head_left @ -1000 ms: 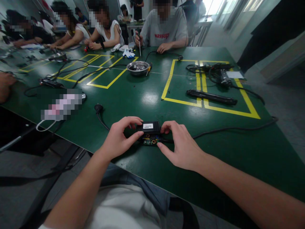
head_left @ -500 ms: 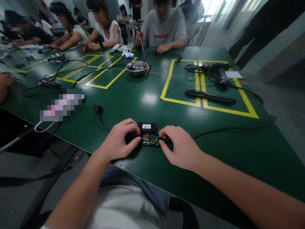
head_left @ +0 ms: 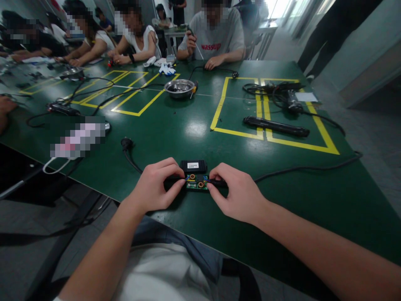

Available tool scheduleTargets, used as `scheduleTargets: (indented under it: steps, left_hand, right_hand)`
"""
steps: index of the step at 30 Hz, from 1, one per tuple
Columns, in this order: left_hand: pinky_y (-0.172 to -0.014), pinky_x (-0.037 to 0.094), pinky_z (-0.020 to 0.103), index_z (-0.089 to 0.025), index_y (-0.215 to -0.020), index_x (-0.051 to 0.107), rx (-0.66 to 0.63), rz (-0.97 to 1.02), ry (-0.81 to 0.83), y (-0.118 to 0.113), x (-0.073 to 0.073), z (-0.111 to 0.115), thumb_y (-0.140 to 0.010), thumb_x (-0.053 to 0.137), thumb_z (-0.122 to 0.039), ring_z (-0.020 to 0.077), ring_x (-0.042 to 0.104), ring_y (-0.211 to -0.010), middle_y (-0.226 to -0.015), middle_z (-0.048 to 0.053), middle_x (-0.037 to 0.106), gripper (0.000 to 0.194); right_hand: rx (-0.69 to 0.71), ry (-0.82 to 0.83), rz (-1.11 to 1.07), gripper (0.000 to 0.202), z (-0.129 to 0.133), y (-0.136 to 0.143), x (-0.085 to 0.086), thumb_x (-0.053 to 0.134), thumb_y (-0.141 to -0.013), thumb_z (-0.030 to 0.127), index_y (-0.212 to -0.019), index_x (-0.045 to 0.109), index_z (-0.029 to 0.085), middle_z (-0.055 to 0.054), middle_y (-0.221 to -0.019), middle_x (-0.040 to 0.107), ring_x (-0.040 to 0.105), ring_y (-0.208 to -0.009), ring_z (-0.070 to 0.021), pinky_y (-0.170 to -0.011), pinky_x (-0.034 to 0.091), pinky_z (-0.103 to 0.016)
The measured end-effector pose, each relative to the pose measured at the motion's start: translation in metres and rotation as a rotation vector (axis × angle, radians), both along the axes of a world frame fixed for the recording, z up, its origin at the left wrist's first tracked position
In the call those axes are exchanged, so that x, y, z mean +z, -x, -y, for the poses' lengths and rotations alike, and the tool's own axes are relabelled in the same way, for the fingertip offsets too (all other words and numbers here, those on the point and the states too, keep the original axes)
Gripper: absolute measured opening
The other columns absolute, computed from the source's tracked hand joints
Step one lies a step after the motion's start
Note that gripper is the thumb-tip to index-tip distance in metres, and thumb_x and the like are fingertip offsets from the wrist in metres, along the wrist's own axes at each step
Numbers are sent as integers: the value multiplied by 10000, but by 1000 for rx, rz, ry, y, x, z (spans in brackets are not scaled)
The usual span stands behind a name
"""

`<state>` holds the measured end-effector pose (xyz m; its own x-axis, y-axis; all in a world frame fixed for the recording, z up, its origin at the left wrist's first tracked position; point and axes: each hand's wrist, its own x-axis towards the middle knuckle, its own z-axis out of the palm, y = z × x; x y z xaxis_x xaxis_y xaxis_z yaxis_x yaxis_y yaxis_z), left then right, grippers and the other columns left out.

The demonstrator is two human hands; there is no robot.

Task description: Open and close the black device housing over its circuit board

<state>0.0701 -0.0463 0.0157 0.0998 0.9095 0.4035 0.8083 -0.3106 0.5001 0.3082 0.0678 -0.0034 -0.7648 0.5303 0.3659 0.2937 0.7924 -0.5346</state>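
Note:
A small green circuit board [head_left: 196, 182] with two copper-coloured coils lies in a black case on the green table. My left hand [head_left: 161, 183] pinches the black cable at the board's left end. On the other side, my right hand [head_left: 234, 192] has its thumb and fingers closed on the black cable [head_left: 218, 183] at the board's right end. Just behind the board sits a black cover [head_left: 193, 166] with a white label. The left cable leads back to a black plug [head_left: 127, 144]; the right cable runs off across the table to the right.
Behind are a metal bowl [head_left: 179, 88], yellow tape frames and a long black object [head_left: 276, 126]. Cables and a white card [head_left: 306, 97] lie at the back right. A blurred pink-and-white item [head_left: 79, 140] is at left. A person [head_left: 216, 37] sits opposite, holding a thin tool.
The view has shifted slightly. My hands keep their hold beside the board, with hardly any movement. The person opposite has raised the hand with the thin tool.

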Motion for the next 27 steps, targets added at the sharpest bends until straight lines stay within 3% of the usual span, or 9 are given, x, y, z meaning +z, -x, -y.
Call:
scheduleTargets:
  steps: [5,15,18,23,27]
  left_hand:
    - [-710,493,288,-174,-901,707,-18,43,-20,2,2,0,-986,608,-186,170,649,-781,-888,42,681,131]
    - [-665,446,306,-195,-817,627,10,-20,100,0,2,-1,-941,598,-197,181,604,-738,-831,26,630,127]
    - [-809,542,363,-187,-931,697,47,-32,27,0,1,-3,-960,622,-226,232,669,-916,-1008,78,699,90]
    - [-1101,552,499,-226,-1272,804,122,-58,6,3,-6,-10,-1082,516,-215,295,661,-1268,-1385,122,739,345]
    - [-1132,556,535,-235,-1257,826,179,-19,102,7,-11,-15,-1042,652,-278,314,688,-1264,-1361,100,791,280]
  right_hand:
    - [-1,47,-72,107,-2,0,0,505,-1023,200,-979,598,229,-28,-849,672,622,-720,-189,-667,440,-326]
    - [-24,12,50,79,-4,2,-2,556,-978,171,-967,596,239,-11,-787,651,605,-708,-211,-708,404,-350]
    - [-23,-32,30,85,-4,3,-2,561,-956,159,-974,608,228,-25,-806,652,612,-757,-225,-730,396,-363]
    - [-17,-50,11,115,-4,3,-3,542,-956,157,-1016,621,216,-49,-858,669,624,-813,-247,-742,404,-378]
    - [-16,-44,18,124,-4,3,-3,521,-972,163,-1036,614,215,-62,-887,677,631,-839,-257,-750,409,-392]
